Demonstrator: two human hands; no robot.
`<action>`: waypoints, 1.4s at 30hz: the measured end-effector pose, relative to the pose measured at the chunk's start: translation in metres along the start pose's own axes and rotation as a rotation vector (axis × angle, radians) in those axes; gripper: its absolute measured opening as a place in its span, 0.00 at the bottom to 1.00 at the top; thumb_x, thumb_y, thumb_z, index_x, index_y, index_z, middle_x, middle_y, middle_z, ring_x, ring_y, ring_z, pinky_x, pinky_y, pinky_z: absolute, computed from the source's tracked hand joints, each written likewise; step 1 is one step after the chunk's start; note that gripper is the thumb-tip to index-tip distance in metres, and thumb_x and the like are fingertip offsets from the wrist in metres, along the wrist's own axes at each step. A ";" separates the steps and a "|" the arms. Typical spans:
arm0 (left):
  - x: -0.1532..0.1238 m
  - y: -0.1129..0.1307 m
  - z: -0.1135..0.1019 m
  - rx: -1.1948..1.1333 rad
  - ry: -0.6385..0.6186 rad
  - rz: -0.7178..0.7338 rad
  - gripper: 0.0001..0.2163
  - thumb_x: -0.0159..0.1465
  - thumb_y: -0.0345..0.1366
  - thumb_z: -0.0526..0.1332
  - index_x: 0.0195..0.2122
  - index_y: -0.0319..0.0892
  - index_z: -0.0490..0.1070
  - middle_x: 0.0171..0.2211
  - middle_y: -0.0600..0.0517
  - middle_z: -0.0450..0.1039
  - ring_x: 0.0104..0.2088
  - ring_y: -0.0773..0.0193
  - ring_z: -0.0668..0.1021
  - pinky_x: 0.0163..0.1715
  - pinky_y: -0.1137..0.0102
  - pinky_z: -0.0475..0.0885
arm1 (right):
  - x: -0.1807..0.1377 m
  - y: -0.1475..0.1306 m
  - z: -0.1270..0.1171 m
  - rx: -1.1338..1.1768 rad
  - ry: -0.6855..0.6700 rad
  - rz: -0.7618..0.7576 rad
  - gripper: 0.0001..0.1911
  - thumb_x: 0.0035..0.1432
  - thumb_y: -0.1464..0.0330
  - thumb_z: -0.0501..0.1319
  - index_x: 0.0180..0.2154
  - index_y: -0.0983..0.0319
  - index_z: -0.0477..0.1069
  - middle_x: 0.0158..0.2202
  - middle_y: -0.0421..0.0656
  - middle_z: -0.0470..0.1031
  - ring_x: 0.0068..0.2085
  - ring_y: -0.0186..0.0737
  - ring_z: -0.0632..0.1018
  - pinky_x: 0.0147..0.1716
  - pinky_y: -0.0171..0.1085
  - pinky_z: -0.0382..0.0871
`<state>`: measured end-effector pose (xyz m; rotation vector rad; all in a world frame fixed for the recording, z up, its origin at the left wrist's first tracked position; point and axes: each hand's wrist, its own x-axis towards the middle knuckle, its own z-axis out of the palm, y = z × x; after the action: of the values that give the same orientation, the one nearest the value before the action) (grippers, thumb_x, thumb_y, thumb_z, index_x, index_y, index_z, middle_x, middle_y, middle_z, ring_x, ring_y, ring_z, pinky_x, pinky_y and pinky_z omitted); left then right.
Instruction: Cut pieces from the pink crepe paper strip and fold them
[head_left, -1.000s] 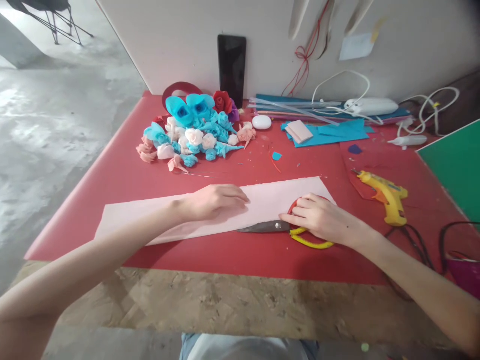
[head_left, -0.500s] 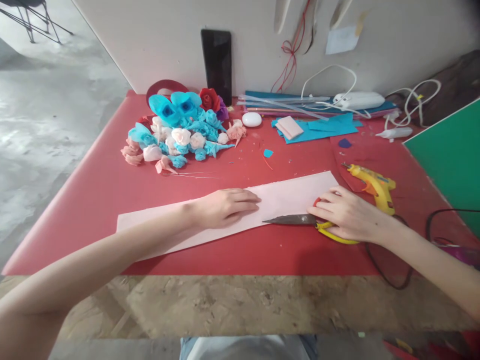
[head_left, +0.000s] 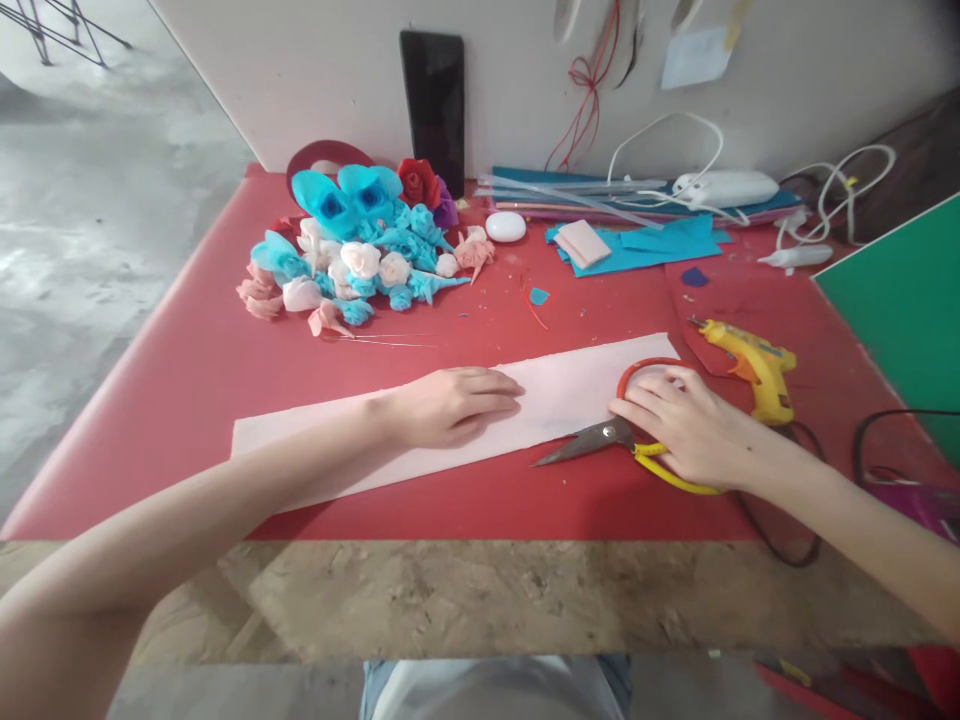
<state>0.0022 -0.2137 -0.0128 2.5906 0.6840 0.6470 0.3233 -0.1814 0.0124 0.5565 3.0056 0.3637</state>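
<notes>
A long strip of pale pink paper (head_left: 570,385) lies slantwise across the red tabletop (head_left: 465,510). My left hand (head_left: 457,405) rests flat on the middle of the strip, fingers stretched out to the right. At the strip's right end, my right hand (head_left: 682,420) is closed on a pair of scissors (head_left: 589,440) with one red and one yellow handle loop. The dark blades point left along the strip's near edge, with the tip just off the paper. Part of the handles is hidden by my fingers.
Crepe paper flowers (head_left: 360,260) are heaped at the back left, before a leaning black phone (head_left: 435,115). A yellow glue gun (head_left: 754,365) lies right of my right hand. Folded blue paper (head_left: 652,245), a white oval case (head_left: 506,227) and a power strip (head_left: 724,188) sit behind.
The scissors have turned: their red loop has lifted into view and the blade tip has swung toward me, off the strip. My left hand stays on the paper. The view has shifted slightly.
</notes>
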 end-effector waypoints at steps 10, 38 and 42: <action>0.002 0.000 -0.001 -0.005 -0.006 0.023 0.15 0.64 0.27 0.48 0.47 0.35 0.70 0.49 0.39 0.71 0.51 0.56 0.73 0.52 0.61 0.70 | 0.027 -0.015 -0.002 -0.020 0.027 -0.080 0.20 0.49 0.74 0.52 0.46 0.64 0.67 0.37 0.48 0.73 0.39 0.47 0.68 0.40 0.45 0.52; 0.000 -0.002 0.001 -0.008 -0.021 0.016 0.16 0.61 0.25 0.50 0.49 0.37 0.69 0.51 0.40 0.70 0.52 0.56 0.72 0.52 0.61 0.69 | 0.035 -0.012 0.000 -0.040 0.143 -0.250 0.22 0.54 0.80 0.50 0.49 0.68 0.68 0.28 0.44 0.72 0.34 0.40 0.67 0.40 0.41 0.55; -0.001 -0.003 0.002 0.001 -0.024 0.023 0.16 0.62 0.25 0.49 0.48 0.35 0.69 0.51 0.40 0.70 0.52 0.55 0.72 0.52 0.61 0.69 | 0.032 -0.013 -0.001 -0.029 0.201 -0.265 0.21 0.55 0.82 0.48 0.49 0.69 0.68 0.26 0.42 0.71 0.32 0.38 0.67 0.41 0.40 0.56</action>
<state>0.0016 -0.2119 -0.0160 2.6063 0.6485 0.6215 0.2885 -0.1821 0.0093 0.1200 3.2016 0.4673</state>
